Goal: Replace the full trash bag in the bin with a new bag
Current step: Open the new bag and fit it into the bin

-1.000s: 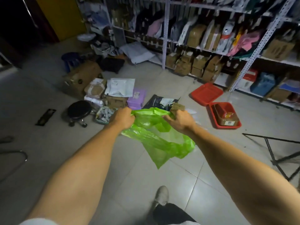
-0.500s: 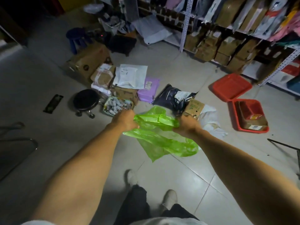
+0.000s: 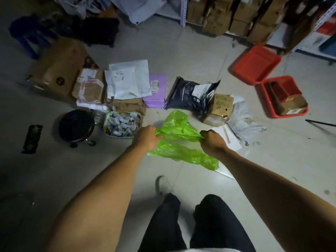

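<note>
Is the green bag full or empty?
Empty. The green bag hangs limp and crumpled between the left hand and right hand, each gripping an edge; the floor shows through the film.

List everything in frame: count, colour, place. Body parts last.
green bag: 1, bright green, held in the air between both hands, above the floor
basket of small items: 1, green rim, grey-white contents, floor beyond left hand
stool: 1, black, on castors, left of basket
cardboard boxes: several, brown, floor at left and centre
white mailer: 1, on a box, centre
purple parcel: 1, right of white mailer
black mailer: 1, centre floor
red trays: 2, right; the nearer holds a box
shelving: white metal, boxes stacked, top edge
left hand: grips bag's left edge
right hand: grips bag's right edge
legs: 2, black trousers, bottom centre
</note>
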`<action>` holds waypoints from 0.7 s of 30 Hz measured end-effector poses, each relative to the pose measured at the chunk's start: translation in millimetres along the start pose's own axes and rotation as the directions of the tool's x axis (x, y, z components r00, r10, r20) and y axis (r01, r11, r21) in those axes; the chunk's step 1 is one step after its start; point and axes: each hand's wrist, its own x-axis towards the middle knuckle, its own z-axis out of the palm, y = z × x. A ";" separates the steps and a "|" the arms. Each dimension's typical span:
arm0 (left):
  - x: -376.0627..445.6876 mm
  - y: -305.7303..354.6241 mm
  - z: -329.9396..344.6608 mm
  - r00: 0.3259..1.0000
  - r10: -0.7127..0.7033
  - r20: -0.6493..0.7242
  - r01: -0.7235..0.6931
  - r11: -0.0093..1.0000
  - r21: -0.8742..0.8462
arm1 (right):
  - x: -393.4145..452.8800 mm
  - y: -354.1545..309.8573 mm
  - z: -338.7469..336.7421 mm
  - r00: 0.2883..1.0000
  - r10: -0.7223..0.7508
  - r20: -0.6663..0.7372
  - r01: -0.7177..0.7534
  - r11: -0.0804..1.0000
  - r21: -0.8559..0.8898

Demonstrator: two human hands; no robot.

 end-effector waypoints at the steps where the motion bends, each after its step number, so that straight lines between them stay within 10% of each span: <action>1: 12.0 -3.4 2.1 1.000 0.005 0.012 -0.005 1.000 0.000 | 8.7 -1.0 5.2 1.000 0.024 0.002 -0.024 0.999 0.030; 21: 228.0 -41.4 117.5 0.981 -0.053 0.187 0.068 0.995 -0.075 | 231.4 45.9 114.7 0.947 0.261 0.189 -0.322 0.784 0.530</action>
